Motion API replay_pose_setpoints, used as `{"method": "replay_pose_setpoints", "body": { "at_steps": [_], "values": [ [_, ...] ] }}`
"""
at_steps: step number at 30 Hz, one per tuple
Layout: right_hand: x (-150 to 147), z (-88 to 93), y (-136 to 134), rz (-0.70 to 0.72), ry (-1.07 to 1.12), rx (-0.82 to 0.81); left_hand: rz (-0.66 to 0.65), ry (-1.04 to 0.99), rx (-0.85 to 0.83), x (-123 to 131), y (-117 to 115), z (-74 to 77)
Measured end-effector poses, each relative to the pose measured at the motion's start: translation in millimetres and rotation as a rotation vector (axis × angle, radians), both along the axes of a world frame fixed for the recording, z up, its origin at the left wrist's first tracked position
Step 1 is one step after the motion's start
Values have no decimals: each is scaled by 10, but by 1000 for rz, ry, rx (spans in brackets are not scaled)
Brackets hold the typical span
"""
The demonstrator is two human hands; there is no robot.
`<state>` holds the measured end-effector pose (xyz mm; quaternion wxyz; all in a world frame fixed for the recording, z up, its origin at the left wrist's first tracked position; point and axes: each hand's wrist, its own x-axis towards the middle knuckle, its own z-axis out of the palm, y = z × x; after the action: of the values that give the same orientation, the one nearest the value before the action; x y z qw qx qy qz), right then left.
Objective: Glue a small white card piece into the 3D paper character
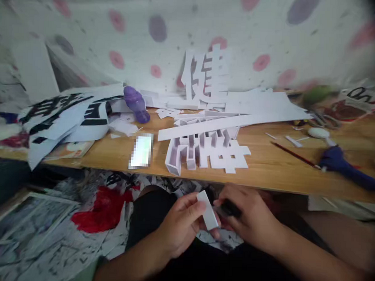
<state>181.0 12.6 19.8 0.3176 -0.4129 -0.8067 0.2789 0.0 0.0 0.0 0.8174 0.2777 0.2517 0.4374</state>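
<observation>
The left hand grips a small white block between thumb and fingers, its long face tilted toward the camera, in front of the desk and above the person's lap. The right hand is closed around a black tool just beside the block's right side; the tool's working end is hidden or too blurred to make out, so whether it touches the block cannot be told. On the desk directly beyond the hands lies a white shape with raised walls, with a flat white cutout at its right. A long white strip slants across behind them, toward a broad white sheet. Farther back, a white character stands upright near a spotted curtain. To the left are a pixelated bright rectangle, a purple bottle and a pile of papers with bold black printing. To the right, a dark red pencil points toward a blue glue gun. Below the desk, at left, red plastic lies among scattered scraps.
</observation>
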Motion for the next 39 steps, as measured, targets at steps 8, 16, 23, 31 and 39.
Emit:
{"method": "replay_pose_setpoints", "body": {
  "at_steps": [8, 16, 23, 31, 39],
  "values": [
    [-2, 114, 97, -123, 211, -299, 75, 156, 74, -106, 61, 78],
    [-38, 93, 51, -97, 193, -288, 10, -45, 100, -116, 51, -46],
    [-81, 21, -2, -82, 85, -143, 86, 55, 59, -94, 63, -11],
    [-142, -21, -22, -12, -131, 124, 197, 128, 51, 38, -14, -20],
    [-220, -33, -14, -36, -257, 330, 121, 7, 49, 2, -60, -33]
  ]
}}
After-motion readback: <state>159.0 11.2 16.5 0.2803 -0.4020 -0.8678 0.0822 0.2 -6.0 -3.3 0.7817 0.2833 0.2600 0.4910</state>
